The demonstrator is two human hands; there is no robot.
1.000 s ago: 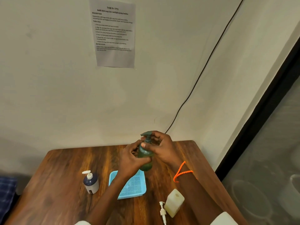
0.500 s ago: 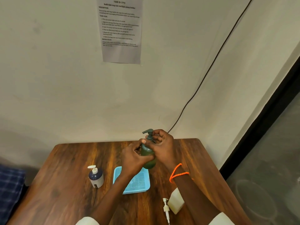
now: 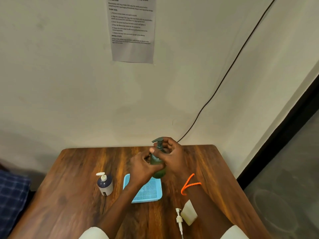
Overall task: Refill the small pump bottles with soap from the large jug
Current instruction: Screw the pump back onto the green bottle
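Gripping the green pump bottle [image 3: 158,163] above the far end of the blue tray [image 3: 146,192], your left hand [image 3: 142,167] wraps its fingers around the bottle's body, curled tight against it. Your right hand [image 3: 170,156] curls at the neck just under the dark pump head [image 3: 158,141], thumb and fingers closed on the collar; an orange cord [image 3: 189,184] loops round that wrist. You hold the bottle upright, its base just over the tray's back edge, though whether it touches the tray cannot be told.

On the tabletop [image 3: 69,195], left of the tray, a small dark bottle with a white pump [image 3: 105,184] stands upright, well apart from your hands. Near your right forearm, a pale bottle [image 3: 189,213] lies on its side without a pump, and a loose white pump [image 3: 179,221] rests just beside it, its tube pointing toward you.

A printed sheet [image 3: 132,30] hangs on the wall, and a black cable [image 3: 224,76] runs down behind the tabletop.
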